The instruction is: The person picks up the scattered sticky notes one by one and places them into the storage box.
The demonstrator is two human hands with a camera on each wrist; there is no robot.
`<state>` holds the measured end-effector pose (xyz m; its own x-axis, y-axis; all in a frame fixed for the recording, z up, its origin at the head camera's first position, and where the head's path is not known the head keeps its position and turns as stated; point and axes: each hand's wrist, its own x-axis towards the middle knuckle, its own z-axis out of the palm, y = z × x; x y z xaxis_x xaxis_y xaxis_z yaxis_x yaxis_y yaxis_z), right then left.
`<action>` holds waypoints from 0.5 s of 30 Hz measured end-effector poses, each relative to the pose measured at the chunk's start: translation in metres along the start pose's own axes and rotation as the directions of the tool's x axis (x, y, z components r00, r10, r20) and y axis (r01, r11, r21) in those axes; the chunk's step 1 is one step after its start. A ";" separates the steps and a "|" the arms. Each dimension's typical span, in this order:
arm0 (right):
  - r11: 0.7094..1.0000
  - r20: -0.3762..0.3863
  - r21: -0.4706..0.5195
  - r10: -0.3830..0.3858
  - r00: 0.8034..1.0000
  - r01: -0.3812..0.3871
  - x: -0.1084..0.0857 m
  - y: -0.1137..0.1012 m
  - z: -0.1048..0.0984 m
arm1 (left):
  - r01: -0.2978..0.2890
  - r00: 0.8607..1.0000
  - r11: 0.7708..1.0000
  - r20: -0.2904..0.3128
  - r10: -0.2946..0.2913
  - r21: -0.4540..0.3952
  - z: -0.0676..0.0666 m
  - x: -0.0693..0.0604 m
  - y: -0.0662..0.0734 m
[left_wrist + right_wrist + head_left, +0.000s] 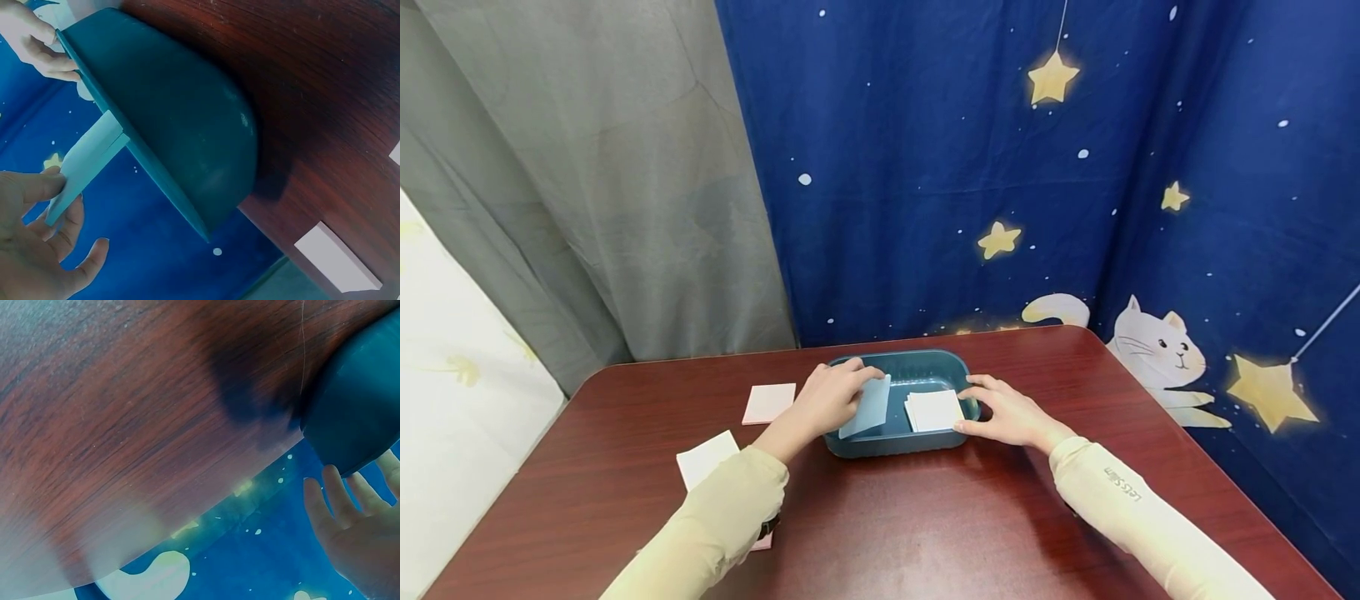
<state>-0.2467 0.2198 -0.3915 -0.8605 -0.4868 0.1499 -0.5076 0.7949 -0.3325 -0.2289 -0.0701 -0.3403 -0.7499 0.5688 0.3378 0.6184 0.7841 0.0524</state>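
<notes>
A dark teal basket stands on the table. My left hand pinches a light blue pad of paper, tilted over the basket's left half. In the left wrist view, the thumb presses one face of the blue pad, and its far end is at the rim. A small stack of white paper pads lies inside the basket on the right. My right hand touches the basket's right end with fingers spread; the right wrist view shows the fingers fairly straight against the basket wall.
Left of the basket lie a pale pink-edged pad and a white pad. Another pink-edged pad is mostly hidden under the left sleeve. Behind the brown table hang grey and blue curtains.
</notes>
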 end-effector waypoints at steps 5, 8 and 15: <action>1.000 0.000 0.001 -0.002 1.000 0.002 0.000 0.000 0.000 | 0.013 1.000 1.000 -0.021 -0.013 -0.025 0.005 0.004 -0.002; 1.000 -0.002 -0.001 -0.008 1.000 0.008 0.000 0.000 0.000 | 0.024 1.000 0.999 -0.014 -0.024 -0.036 0.010 0.005 -0.005; 1.000 0.000 -0.004 -0.005 1.000 0.005 -0.001 0.000 0.000 | 0.055 0.997 0.996 0.058 -0.051 -0.069 0.021 0.007 -0.009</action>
<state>-0.2459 0.2205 -0.3915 -0.8582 -0.4905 0.1515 -0.5118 0.7941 -0.3279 -0.2442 -0.0679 -0.3579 -0.7926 0.5419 0.2796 0.5914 0.7948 0.1360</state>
